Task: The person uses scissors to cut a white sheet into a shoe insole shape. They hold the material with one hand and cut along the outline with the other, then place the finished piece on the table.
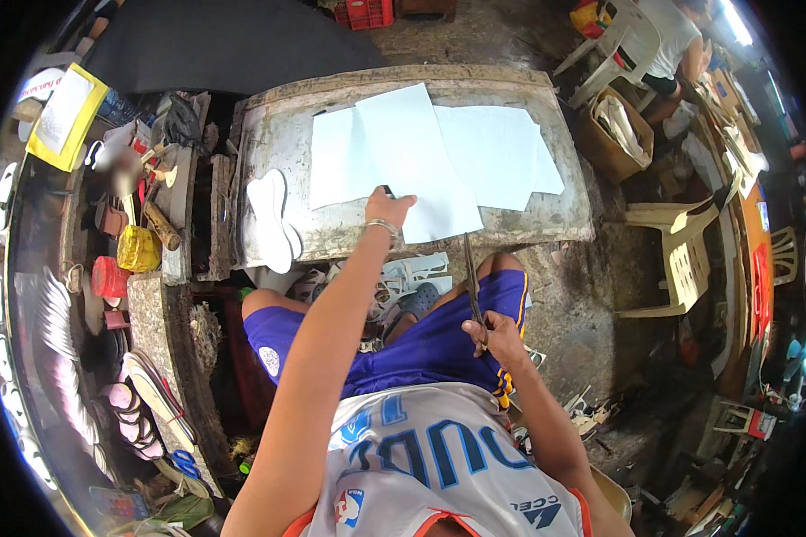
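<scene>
My left hand is closed at the left edge of a long white sheet, its thumb lying over the sheet. A small dark bit shows by its fingers, too small to name. The sheet lies slantwise over more white sheets on a worn low table. Lower and to the right, my right hand grips long scissors by the handles. Their blades point away from me, with the tips at the sheet's near right corner. White insole-shaped pieces lie at the table's left end.
On the left, a cluttered bench holds a yellow container, a red container and stacked soles. Plastic chairs and a cardboard box stand on the right. Beyond them a person sits. White scraps lie below the table's near edge.
</scene>
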Demonstrator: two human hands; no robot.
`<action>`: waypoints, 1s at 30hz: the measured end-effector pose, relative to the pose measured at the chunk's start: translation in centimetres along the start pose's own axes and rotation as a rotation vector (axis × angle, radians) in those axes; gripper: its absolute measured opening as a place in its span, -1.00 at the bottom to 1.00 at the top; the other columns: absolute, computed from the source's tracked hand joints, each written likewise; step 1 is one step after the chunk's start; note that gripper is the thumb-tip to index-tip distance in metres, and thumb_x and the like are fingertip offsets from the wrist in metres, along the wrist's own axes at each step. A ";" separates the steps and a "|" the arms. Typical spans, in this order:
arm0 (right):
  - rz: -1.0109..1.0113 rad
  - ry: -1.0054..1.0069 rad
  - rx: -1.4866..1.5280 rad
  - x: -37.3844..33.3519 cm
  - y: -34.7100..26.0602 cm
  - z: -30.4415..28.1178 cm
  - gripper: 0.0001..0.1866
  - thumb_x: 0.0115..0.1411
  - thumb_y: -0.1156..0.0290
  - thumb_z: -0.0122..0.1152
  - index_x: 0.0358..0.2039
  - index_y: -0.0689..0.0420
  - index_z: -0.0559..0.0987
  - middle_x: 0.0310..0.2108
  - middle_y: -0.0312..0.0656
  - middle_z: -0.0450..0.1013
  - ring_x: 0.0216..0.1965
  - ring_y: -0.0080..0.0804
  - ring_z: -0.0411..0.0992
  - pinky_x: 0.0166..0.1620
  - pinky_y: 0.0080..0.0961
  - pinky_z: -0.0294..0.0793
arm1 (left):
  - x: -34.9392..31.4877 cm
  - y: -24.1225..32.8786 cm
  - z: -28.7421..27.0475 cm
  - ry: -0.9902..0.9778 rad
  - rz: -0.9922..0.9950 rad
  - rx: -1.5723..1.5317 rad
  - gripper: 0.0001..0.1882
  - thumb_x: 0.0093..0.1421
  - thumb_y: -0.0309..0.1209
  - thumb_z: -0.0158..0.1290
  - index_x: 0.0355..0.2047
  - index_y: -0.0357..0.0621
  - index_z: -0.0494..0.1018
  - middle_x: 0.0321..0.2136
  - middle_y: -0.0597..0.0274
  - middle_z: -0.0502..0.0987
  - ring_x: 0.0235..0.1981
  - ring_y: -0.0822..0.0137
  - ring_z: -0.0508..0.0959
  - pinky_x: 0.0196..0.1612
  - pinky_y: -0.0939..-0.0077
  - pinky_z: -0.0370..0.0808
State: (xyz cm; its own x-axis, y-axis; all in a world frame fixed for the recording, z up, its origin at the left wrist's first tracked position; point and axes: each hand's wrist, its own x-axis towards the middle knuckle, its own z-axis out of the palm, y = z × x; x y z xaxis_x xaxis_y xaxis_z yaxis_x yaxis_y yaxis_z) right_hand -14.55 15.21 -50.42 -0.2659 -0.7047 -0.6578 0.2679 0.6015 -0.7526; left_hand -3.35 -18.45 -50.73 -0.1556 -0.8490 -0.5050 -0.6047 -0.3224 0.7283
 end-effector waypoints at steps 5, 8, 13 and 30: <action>0.000 -0.044 0.134 -0.9 0.3 0.5 -0.48 0.21 -0.05 0.56 -0.35 0.17 0.56 -0.48 -0.32 0.46 -0.53 -0.56 0.46 -0.44 -0.51 0.60 | -1.1 -1.9 -4.6 -0.349 -0.038 -0.445 0.22 0.09 -0.11 0.47 0.49 -0.53 -0.03 0.39 -0.39 0.27 0.37 -0.21 0.37 0.34 -0.35 0.28; 0.005 -0.171 0.315 -2.0 0.8 2.6 -0.49 0.27 -0.07 0.50 -0.30 0.17 0.58 -0.44 -0.30 0.48 -0.49 -0.54 0.48 -0.36 -0.45 0.64 | -2.9 -2.1 -6.1 -0.209 0.020 -0.502 0.27 0.15 -0.32 0.42 0.55 -0.48 -0.27 0.41 -0.36 0.23 0.39 -0.07 0.37 0.42 0.06 0.32; -0.083 -0.460 0.264 -4.9 1.3 5.3 -0.44 0.31 -0.14 0.42 -0.12 0.17 0.59 -0.27 -0.29 0.50 -0.25 -0.53 0.48 -0.10 -0.45 0.57 | -6.5 -2.6 -8.3 -0.201 0.273 -0.782 0.06 0.23 -0.61 0.27 0.60 -0.13 -0.12 0.32 -0.10 0.40 0.21 0.16 0.51 0.27 0.28 0.50; -0.231 -0.346 0.059 -4.6 -2.2 9.4 -0.38 0.25 -0.28 0.41 -0.22 0.08 0.50 -0.38 -0.46 0.31 -0.34 -0.67 0.22 -0.30 -0.61 0.22 | -13.6 -3.3 -7.4 -0.159 0.341 -0.954 -0.29 0.28 -0.65 0.25 0.43 -0.20 0.34 0.33 0.13 0.47 0.29 0.31 0.47 0.35 0.40 0.41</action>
State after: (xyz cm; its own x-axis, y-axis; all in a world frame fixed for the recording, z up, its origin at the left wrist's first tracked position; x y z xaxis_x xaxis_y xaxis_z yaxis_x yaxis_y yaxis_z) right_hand -5.22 13.62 -45.49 -0.0008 -0.9094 -0.4158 0.2929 0.3974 -0.8696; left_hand 6.55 -8.94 -42.84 -0.3468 -0.9147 -0.2074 0.3530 -0.3322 0.8747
